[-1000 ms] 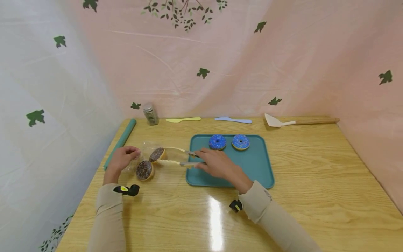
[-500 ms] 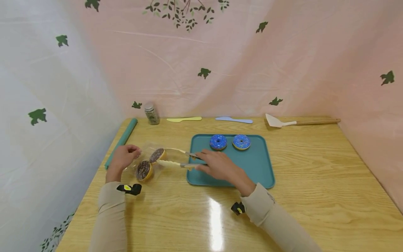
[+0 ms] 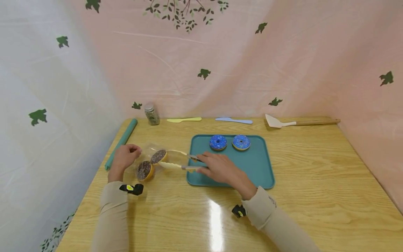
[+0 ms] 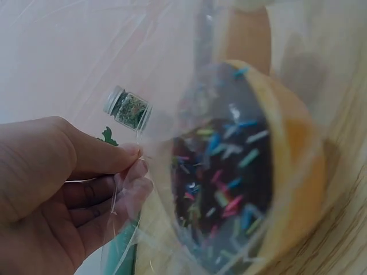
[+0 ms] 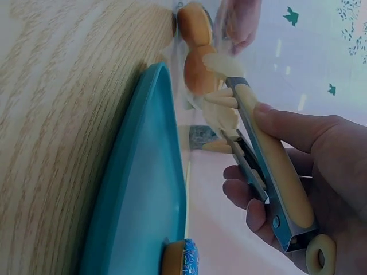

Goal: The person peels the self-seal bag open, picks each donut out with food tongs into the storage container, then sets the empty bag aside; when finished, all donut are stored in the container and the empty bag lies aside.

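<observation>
My left hand [image 3: 123, 158] pinches the edge of a clear plastic bag [image 4: 140, 166] between thumb and fingers. Inside the bag are two doughnuts with chocolate icing and sprinkles, a near doughnut [image 3: 145, 170] and a far doughnut [image 3: 158, 156], tilted and side by side. The right hand [image 3: 221, 169] grips a pair of tongs [image 5: 269, 154] with cream tips and handles. In the head view the spread tips reach left to the far doughnut, one on either side of it. Whether they press on it is hard to tell through the plastic.
A teal tray [image 3: 245, 171] holds two blue-iced doughnuts [image 3: 241, 142] at its back. Along the table's far edge lie a seasoning jar [image 3: 152, 114], a yellow knife [image 3: 184, 119], a blue knife [image 3: 233, 120] and a spatula [image 3: 274, 121]. A green roll [image 3: 126, 133] lies at the left.
The tongs and right hand have shifted slightly toward me. The bagged doughnuts have moved only a little, and the left hand keeps its pinch on the bag.
</observation>
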`<state>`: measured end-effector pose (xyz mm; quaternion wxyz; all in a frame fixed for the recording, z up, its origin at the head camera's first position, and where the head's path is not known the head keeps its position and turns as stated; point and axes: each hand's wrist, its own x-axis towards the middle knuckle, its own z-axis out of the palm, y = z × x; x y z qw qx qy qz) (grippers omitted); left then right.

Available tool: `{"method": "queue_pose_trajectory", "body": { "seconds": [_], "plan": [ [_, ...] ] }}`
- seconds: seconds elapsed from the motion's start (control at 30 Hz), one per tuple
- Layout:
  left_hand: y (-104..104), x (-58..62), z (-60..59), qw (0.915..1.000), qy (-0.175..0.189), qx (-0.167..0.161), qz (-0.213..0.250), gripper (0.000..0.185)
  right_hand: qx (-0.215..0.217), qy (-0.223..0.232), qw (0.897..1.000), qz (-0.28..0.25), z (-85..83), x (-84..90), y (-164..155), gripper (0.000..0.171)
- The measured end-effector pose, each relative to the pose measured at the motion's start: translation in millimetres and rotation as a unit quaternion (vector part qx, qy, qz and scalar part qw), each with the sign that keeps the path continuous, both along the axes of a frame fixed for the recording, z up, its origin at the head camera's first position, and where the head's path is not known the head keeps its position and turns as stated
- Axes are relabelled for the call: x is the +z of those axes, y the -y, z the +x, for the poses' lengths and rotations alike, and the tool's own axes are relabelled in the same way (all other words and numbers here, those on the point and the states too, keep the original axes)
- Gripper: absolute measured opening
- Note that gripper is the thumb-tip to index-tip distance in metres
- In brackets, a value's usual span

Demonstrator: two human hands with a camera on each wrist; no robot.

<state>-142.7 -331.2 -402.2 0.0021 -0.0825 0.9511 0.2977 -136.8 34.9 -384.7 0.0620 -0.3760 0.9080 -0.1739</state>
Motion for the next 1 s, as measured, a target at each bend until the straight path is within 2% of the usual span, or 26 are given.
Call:
{"method": "queue_pose_trajectory", "body": {
  "seconds": [0.27,0.43,0.57,0.7,0.83,1.0],
  "plan": [
    [1,-0.8,2.4,0.9994,0.031,-0.003,0.015,0.030,-0.017,0.007,1.000,0.018,-0.3,-2.8,5,0.052],
    [1,-0.6,1.5,0.9995,0.030,-0.006,0.013,0.028,-0.024,0.009,0.999,0.027,-1.1,-2.7,16,0.054],
    [1,-0.7,1.6,0.9992,0.033,-0.009,0.020,0.029,-0.029,-0.007,0.999,0.043,-1.7,-2.9,25,0.052],
    [0,-1.0,3.6,0.9982,0.040,0.004,0.044,0.031,-0.025,-0.029,0.998,0.048,-1.7,-3.8,30,0.049],
    [0,-2.3,6.4,0.9945,0.050,0.032,0.086,0.035,-0.019,-0.049,0.998,0.040,-0.2,-6.1,30,0.048],
    [1,-4.2,6.6,0.9923,0.046,0.059,0.099,0.035,-0.010,-0.072,0.997,0.033,2.9,-9.3,25,0.050]
  ]
}}
